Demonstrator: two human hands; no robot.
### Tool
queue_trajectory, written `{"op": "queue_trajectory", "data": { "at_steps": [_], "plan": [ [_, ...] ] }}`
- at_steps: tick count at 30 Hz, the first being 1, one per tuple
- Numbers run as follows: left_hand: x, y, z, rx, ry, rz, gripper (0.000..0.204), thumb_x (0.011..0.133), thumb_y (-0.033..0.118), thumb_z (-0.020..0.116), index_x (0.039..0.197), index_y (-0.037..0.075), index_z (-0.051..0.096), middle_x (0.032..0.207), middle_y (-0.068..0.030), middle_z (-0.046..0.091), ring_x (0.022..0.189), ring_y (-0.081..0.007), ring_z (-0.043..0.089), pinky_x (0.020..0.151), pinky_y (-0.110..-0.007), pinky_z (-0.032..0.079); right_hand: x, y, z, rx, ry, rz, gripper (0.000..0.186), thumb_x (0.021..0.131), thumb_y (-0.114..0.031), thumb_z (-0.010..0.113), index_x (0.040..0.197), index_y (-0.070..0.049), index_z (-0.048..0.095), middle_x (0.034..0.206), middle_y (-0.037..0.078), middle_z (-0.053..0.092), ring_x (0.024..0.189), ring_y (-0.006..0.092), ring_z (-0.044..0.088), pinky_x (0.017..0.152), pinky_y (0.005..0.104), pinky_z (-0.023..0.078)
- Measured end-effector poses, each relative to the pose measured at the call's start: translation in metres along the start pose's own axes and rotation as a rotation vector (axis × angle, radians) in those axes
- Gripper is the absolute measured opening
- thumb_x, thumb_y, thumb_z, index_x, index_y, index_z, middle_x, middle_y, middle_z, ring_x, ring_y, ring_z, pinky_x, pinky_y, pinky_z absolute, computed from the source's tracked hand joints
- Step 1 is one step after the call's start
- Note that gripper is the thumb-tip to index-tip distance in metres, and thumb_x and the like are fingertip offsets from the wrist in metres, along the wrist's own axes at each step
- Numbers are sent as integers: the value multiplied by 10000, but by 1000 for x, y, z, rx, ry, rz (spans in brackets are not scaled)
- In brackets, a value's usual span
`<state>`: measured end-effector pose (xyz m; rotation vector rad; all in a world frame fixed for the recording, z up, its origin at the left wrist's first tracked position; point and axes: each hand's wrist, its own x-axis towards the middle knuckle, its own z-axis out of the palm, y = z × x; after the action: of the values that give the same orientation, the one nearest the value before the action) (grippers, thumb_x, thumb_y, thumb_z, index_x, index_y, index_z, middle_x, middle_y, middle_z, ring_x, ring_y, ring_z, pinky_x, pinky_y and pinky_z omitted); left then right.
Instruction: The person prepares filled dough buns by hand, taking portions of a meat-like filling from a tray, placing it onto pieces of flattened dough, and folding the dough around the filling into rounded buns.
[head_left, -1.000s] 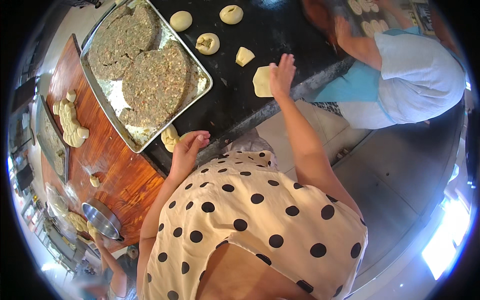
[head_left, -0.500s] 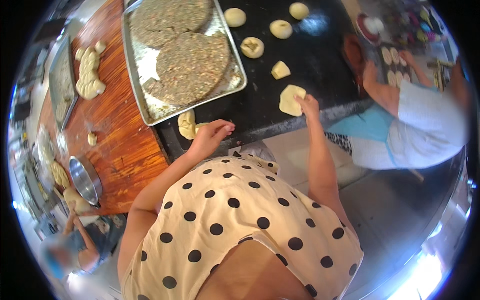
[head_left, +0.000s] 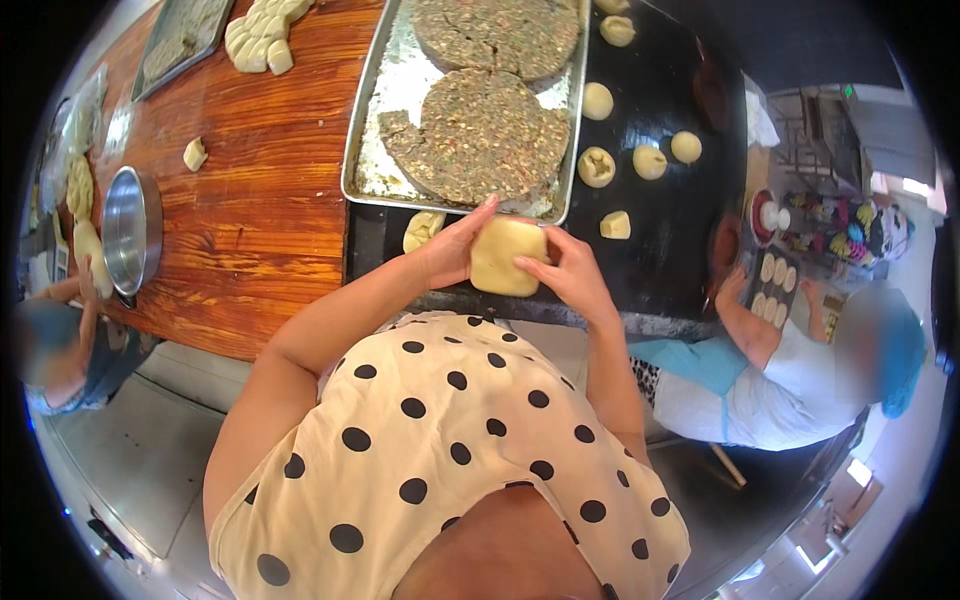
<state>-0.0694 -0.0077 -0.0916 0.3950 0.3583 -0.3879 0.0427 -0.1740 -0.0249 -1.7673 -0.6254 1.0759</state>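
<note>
A flattened, pale yellow piece of dough is held up between my hands, just in front of the metal tray's near edge. My left hand grips its left side, fingers pointing up along the edge. On the other side my right hand pinches the dough, thumb on top and fingers behind. A folded lump of dough lies beside my left hand on the black worktop. Farther right sit a small cut dough piece and several rounded dough balls, some with creased tops.
The metal tray carries large slabs of speckled, grainy filling. On the wooden table are a steel bowl, a dough scrap, a dough pile and another tray. People work at left and right.
My right hand has carried the flattened dough left to my left hand, which now grips it too. The whole view has shifted, with the tray and table appearing farther right.
</note>
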Motion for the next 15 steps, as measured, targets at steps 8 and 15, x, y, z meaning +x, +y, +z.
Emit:
{"op": "queue_trajectory", "data": {
  "at_steps": [8, 15],
  "plan": [
    [-89, 25, -54, -366, 236, 249, 531, 1005, 431, 459, 1358, 36, 487, 1302, -127, 593, 1203, -286, 586, 1040, -457, 457, 174, -10, 67, -333, 225, -338, 271, 903, -230, 684, 1072, -20, 653, 943, 101, 702, 849, 188, 677, 765, 302, 526],
    [-142, 30, -84, -532, 386, 469, 471, 1009, 340, 477, 1372, 39, 465, 1342, -145, 565, 1233, -292, 564, 1060, -476, 446, 289, -32, 162, -1230, 59, -272, 455, 894, -464, 593, 1055, -50, 691, 1027, 145, 703, 960, 297, 678, 800, 439, 536]
  ]
}}
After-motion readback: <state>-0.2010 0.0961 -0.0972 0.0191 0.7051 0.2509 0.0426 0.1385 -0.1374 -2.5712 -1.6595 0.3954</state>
